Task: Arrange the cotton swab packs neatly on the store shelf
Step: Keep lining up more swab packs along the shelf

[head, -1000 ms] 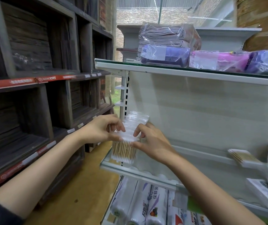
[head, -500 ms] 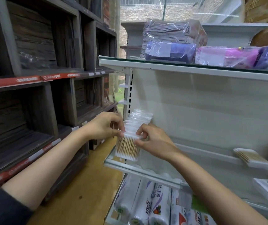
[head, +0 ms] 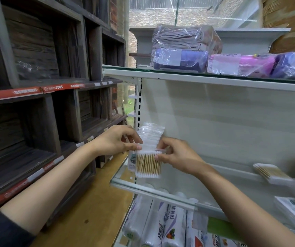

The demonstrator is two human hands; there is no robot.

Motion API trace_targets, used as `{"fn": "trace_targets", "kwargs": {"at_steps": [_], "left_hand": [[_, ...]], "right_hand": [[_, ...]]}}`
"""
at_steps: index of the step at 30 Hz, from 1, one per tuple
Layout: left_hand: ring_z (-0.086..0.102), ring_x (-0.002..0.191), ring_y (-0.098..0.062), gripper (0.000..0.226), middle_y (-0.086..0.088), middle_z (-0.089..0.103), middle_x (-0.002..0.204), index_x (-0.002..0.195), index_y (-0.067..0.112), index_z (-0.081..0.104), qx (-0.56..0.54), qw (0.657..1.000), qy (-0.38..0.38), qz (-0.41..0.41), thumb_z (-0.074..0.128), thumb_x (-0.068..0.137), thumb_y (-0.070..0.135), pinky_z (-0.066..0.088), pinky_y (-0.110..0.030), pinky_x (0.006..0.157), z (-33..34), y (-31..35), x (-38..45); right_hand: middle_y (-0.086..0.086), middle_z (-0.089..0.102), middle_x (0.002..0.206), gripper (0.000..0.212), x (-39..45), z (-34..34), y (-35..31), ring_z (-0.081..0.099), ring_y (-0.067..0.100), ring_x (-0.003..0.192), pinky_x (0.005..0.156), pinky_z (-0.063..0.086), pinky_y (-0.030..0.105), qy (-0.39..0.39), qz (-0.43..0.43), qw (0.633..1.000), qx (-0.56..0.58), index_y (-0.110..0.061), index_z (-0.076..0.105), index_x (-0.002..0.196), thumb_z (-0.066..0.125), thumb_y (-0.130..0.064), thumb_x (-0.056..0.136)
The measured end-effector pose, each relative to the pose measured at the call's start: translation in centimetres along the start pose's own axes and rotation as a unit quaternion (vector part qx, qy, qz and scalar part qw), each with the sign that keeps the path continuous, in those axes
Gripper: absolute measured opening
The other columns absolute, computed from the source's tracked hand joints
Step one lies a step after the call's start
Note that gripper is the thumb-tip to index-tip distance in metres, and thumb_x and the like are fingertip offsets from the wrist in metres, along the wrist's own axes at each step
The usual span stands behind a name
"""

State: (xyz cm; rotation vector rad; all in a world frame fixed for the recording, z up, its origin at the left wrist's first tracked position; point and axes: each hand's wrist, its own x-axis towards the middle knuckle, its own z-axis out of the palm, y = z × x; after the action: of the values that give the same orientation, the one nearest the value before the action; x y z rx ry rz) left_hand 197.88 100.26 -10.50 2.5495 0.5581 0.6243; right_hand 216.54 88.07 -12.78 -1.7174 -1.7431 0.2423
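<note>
A row of clear cotton swab packs (head: 148, 164) with wooden sticks stands upright at the left end of the glass shelf (head: 143, 190). My left hand (head: 116, 140) pinches the top edge of the front pack from the left. My right hand (head: 177, 156) pinches the same top edge from the right. Behind it, the clear top flaps of several more packs (head: 152, 131) fan back toward the shelf's rear panel. More swab packs (head: 271, 172) lie loose and tilted at the shelf's right end.
The upper shelf (head: 205, 80) carries bagged cloths and purple and pink packages. Rolls of plastic wrap (head: 162, 227) fill the shelf below. Dark wooden shelving (head: 36, 104) stands to the left across a narrow wooden-floored aisle (head: 96, 207).
Both hands have stayed on the top of the front swab pack, shifting it slightly. The view has drifted a little to the left.
</note>
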Motion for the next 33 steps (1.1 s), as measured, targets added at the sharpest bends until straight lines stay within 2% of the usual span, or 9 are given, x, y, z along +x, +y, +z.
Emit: {"fn": "trace_targets", "kwargs": {"at_steps": [3, 6, 11, 16, 18, 21, 22, 29, 33], "left_hand": [[0.058, 0.084, 0.002, 0.018, 0.014, 0.063, 0.093, 0.093, 0.027, 0.07, -0.004, 1.0, 0.008, 0.006, 0.071, 0.077, 0.035, 0.051, -0.023, 0.076, 0.2, 0.4, 0.1], [0.059, 0.081, 0.0, 0.024, 0.014, 0.064, 0.092, 0.092, 0.024, 0.071, -0.017, 0.999, 0.031, 0.019, 0.07, 0.075, 0.041, 0.05, -0.023, 0.073, 0.4, 0.8, 0.5], [0.059, 0.082, -0.002, 0.014, 0.013, 0.065, 0.095, 0.093, 0.026, 0.068, -0.005, 0.998, 0.058, 0.024, 0.072, 0.08, 0.031, 0.048, -0.018, 0.07, 1.2, 1.0, 1.7], [0.06, 0.084, -0.002, 0.014, 0.014, 0.065, 0.095, 0.096, 0.025, 0.069, 0.0, 0.996, 0.074, 0.044, 0.071, 0.082, 0.028, 0.044, -0.01, 0.067, 2.1, 1.4, 3.3], [0.06, 0.084, -0.001, 0.013, 0.014, 0.065, 0.095, 0.095, 0.024, 0.069, 0.004, 0.997, 0.068, 0.039, 0.071, 0.082, 0.028, 0.043, -0.01, 0.067, 2.3, 1.6, 4.0], [0.059, 0.08, 0.0, 0.008, 0.011, 0.065, 0.092, 0.089, 0.023, 0.071, 0.008, 0.997, 0.065, 0.036, 0.071, 0.082, 0.027, 0.044, -0.012, 0.066, 2.4, 1.5, 4.5], [0.059, 0.079, 0.0, 0.006, 0.01, 0.065, 0.09, 0.086, 0.023, 0.071, 0.011, 0.997, 0.063, 0.039, 0.071, 0.082, 0.026, 0.044, -0.013, 0.065, 2.3, 1.5, 4.4], [0.059, 0.079, 0.0, 0.004, 0.01, 0.066, 0.086, 0.085, 0.023, 0.07, 0.021, 0.997, 0.054, 0.045, 0.072, 0.082, 0.023, 0.047, -0.015, 0.067, 1.0, 0.7, 3.3], [0.06, 0.079, 0.0, 0.006, 0.01, 0.066, 0.087, 0.087, 0.022, 0.07, 0.019, 0.997, 0.054, 0.042, 0.072, 0.082, 0.023, 0.046, -0.014, 0.067, 1.0, 0.7, 3.4]], "right_hand": [[-0.012, 0.058, 0.067, 0.023, 0.0, -0.5, 0.5, 0.055, 0.004, 0.064, 0.052, 0.038, 0.015, -0.007, 0.015, 0.999, 0.031, -0.028, 0.053, 0.073, 0.072, -0.017, 0.081], [-0.009, 0.062, 0.06, 0.022, -0.2, -1.8, 1.0, 0.058, 0.005, 0.058, 0.047, 0.042, 0.019, 0.002, 0.036, 0.997, 0.075, -0.025, 0.055, 0.071, 0.071, -0.013, 0.08], [0.0, 0.066, 0.067, 0.017, 0.0, -4.9, 3.5, 0.061, 0.012, 0.058, 0.045, 0.042, 0.022, 0.077, 0.084, 0.988, 0.102, -0.016, 0.057, 0.074, 0.071, -0.006, 0.078], [0.006, 0.064, 0.078, 0.014, 1.0, -5.7, 7.0, 0.06, 0.014, 0.061, 0.045, 0.046, 0.019, 0.137, 0.144, 0.978, 0.061, -0.011, 0.056, 0.081, 0.068, -0.005, 0.08], [0.01, 0.063, 0.083, 0.013, 1.9, -5.1, 8.3, 0.061, 0.02, 0.068, 0.052, 0.051, 0.023, 0.14, 0.173, 0.974, 0.038, -0.01, 0.055, 0.085, 0.067, -0.006, 0.081], [0.013, 0.064, 0.09, 0.017, 3.4, -4.2, 9.3, 0.064, 0.032, 0.085, 0.077, 0.055, 0.044, 0.146, 0.19, 0.971, 0.016, -0.012, 0.053, 0.087, 0.067, -0.008, 0.081], [0.012, 0.063, 0.09, 0.018, 3.7, -4.0, 9.4, 0.064, 0.033, 0.087, 0.08, 0.053, 0.047, 0.151, 0.189, 0.97, 0.014, -0.012, 0.052, 0.088, 0.067, -0.009, 0.08], [0.001, 0.058, 0.084, 0.021, 5.0, -3.4, 8.9, 0.063, 0.03, 0.083, 0.081, 0.053, 0.048, 0.152, 0.15, 0.977, 0.004, -0.018, 0.05, 0.09, 0.065, -0.006, 0.08], [0.012, 0.064, 0.084, 0.023, 5.0, -3.6, 8.6, 0.062, 0.031, 0.077, 0.076, 0.053, 0.045, 0.144, 0.137, 0.98, -0.018, -0.023, 0.049, 0.096, 0.064, -0.014, 0.081]]}}
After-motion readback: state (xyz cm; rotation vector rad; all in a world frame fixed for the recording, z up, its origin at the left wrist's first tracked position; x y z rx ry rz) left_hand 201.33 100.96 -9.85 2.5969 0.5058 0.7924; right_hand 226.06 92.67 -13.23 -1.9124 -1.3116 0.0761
